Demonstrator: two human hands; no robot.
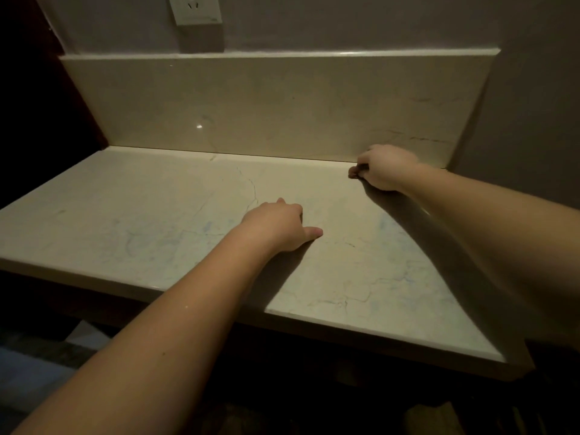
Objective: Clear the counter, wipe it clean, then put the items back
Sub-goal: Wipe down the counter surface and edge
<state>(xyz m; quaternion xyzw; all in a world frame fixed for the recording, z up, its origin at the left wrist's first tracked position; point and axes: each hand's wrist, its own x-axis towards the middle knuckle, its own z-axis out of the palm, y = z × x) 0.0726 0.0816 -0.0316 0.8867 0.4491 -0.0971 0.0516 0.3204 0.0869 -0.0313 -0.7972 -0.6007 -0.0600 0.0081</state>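
Head view, dim light. Your right hand [384, 169] is far back on the worktop [157, 221], just beside the upstand [266, 105], fingers curled round something small and dark [354, 173] that pokes out at the fingertips; too little of it shows to tell what it is, cloth or otherwise. Your left hand [279, 226] rests near the middle of the worktop, thumb stretched out to the right, the other fingers bent under the knuckles and mostly hidden from you; nothing can be seen in it, and whether the fingers press flat or curl cannot be told for sure. Both forearms run in from the bottom and right edges, cut off by the frame, and throw broad shadows over the near right part of the surface.

Worktop: pale marble with thin dark veins and faint bluish smears. A wall socket [194, 9] sits above the upstand, top cut off. Left of the worktop all is black. Below the front edge the floor area is too dark to make out
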